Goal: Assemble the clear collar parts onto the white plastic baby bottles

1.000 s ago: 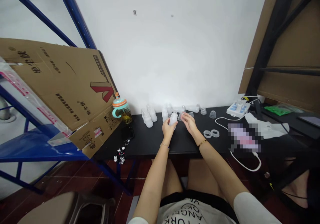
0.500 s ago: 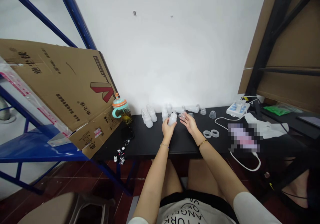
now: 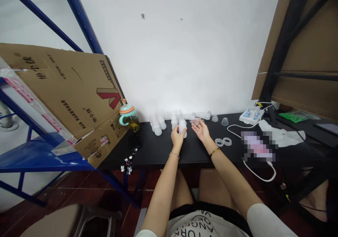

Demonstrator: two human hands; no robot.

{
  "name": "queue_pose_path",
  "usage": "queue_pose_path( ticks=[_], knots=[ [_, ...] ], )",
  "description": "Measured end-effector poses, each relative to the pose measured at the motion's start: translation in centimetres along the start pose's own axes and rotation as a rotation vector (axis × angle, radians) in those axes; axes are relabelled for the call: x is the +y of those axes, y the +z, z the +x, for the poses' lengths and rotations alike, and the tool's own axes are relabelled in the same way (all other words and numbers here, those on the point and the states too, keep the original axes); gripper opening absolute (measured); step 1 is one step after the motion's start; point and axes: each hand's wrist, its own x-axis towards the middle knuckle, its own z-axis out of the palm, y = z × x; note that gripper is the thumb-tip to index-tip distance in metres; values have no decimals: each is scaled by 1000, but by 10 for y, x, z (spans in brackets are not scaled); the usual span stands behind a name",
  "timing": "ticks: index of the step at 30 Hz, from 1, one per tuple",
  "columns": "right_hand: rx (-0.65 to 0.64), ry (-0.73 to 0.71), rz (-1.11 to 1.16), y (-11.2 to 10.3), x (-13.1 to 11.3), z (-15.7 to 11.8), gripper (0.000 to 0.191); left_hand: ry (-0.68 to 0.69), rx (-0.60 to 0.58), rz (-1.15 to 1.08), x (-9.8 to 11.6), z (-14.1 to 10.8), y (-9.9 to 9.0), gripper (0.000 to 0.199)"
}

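Note:
My left hand (image 3: 177, 136) is closed around a small white baby bottle (image 3: 182, 128), which stands upright at the middle of the black table (image 3: 158, 152). Just to its right, my right hand (image 3: 202, 131) holds a clear domed cap (image 3: 195, 121) in its fingers, palm partly turned up. Another white bottle (image 3: 174, 120) is close behind the held one. Farther left, several similar bottles (image 3: 157, 128) stand grouped. Two translucent rings (image 3: 219, 142) lie to the right of my right hand, and clear caps (image 3: 224, 121) sit behind them.
A teal-lidded jug (image 3: 129, 117) and a dark phone (image 3: 135, 142) are at the left, beside a large cardboard sheet (image 3: 66, 89). On the right lie a power strip (image 3: 251, 115), a white cable and a crumpled white wrapper (image 3: 283, 135). A white wall (image 3: 185, 64) rises behind the table.
The bottle in my left hand has gone from tilted to upright and lower, at the table. My right hand has turned its palm up slightly, still holding the clear cap.

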Motion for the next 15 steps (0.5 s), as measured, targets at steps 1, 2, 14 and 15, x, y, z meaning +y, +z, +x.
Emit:
queue_pose_path(
  ticks=[1, 2, 14, 15],
  knots=[
    [2, -7, -4, -1, 0, 0, 16, 4, 2, 3, 0, 0, 0, 43],
    [7, -10, 0, -1, 0, 1, 17, 11, 7, 8, 0, 0, 0, 43],
    [19, -54, 57, -2, 0, -2, 26, 111, 39, 191, 11, -5, -7, 45],
    [14, -74, 70, -3, 0, -1, 26, 120, 34, 194, 11, -5, -7, 46]
  ],
)
